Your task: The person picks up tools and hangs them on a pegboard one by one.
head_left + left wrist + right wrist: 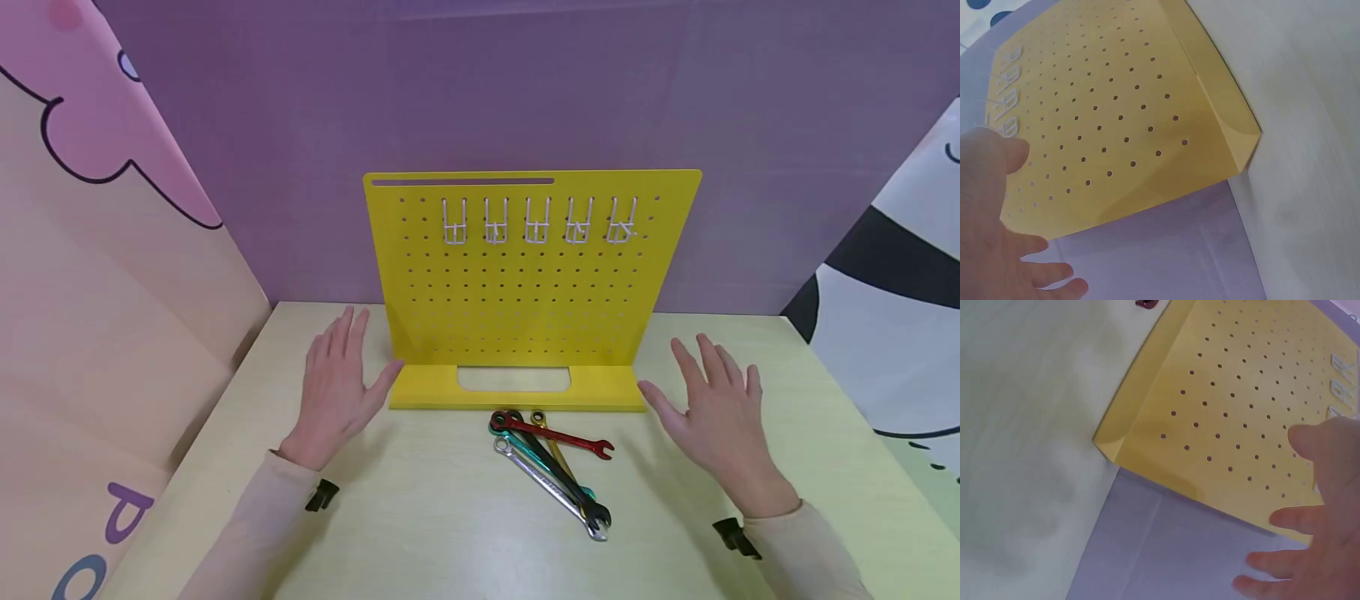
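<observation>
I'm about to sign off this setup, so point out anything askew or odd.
Mainly the wrenches: all five lie crossed in an untidy heap on the table, before the yellow pegboard, whose five hooks hang bare. That looks disordered; I see nothing spilled or damaged.

Right hand (1332, 519) spread near board (1235, 397), hooks (1339, 390) by thumb, worktop (1029, 456) farther off, purple backdrop (1191, 550) past fingertips.
</observation>
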`<state>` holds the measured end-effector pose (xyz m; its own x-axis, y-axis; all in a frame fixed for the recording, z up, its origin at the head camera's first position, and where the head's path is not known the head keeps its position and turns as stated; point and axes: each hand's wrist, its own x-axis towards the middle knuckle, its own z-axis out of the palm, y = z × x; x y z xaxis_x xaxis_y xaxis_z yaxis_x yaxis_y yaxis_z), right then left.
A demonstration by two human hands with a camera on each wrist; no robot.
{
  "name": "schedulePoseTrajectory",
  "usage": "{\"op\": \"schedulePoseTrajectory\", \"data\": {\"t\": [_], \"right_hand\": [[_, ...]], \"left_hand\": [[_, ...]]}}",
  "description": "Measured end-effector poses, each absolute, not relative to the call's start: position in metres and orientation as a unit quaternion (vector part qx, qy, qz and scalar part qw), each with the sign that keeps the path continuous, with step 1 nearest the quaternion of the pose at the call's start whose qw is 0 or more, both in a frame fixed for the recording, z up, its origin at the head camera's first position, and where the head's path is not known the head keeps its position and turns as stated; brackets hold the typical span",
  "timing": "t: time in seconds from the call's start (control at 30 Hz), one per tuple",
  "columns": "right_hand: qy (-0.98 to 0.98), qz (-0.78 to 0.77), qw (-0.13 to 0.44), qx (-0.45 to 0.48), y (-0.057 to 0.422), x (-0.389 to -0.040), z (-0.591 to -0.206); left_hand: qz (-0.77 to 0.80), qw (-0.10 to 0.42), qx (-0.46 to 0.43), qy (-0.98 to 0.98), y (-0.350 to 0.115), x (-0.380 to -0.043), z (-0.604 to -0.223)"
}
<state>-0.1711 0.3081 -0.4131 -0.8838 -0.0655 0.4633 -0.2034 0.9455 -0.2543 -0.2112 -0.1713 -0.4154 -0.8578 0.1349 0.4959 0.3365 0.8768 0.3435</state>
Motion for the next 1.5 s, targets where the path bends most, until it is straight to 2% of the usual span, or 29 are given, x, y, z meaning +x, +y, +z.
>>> {"op": "schedulePoseTrajectory", "data": {"t": [0.13, 0.33, 0.5, 0.6, 1.07, 1.27, 1.5], "right_hand": [[-0.935, 0.192, 0.282, 0.101, 0.300, -0.171, -0.415], [-0.920, 0.280, 0.261, 0.081, 0.284, -0.165, -0.413], [-0.924, 0.309, 0.214, 0.073, 0.273, -0.164, -0.418], [-0.930, 0.313, 0.172, 0.089, 0.268, -0.164, -0.423], [-0.937, 0.306, 0.043, 0.164, 0.242, -0.164, -0.442], [-0.929, 0.319, 0.005, 0.186, 0.233, -0.167, -0.445], [-0.928, 0.319, -0.035, 0.191, 0.226, -0.172, -0.446]], "left_hand": [[-0.264, 0.240, -0.116, -0.927, -0.169, -0.215, -0.412], [-0.364, 0.236, -0.094, -0.896, -0.163, -0.222, -0.405], [-0.474, 0.199, -0.072, -0.854, -0.154, -0.229, -0.397], [-0.517, 0.194, -0.063, -0.831, -0.148, -0.235, -0.395], [-0.544, 0.182, -0.020, -0.819, -0.143, -0.267, -0.403], [-0.566, 0.192, -0.026, -0.801, -0.138, -0.273, -0.395], [-0.574, 0.229, -0.026, -0.786, -0.131, -0.279, -0.391]]}}
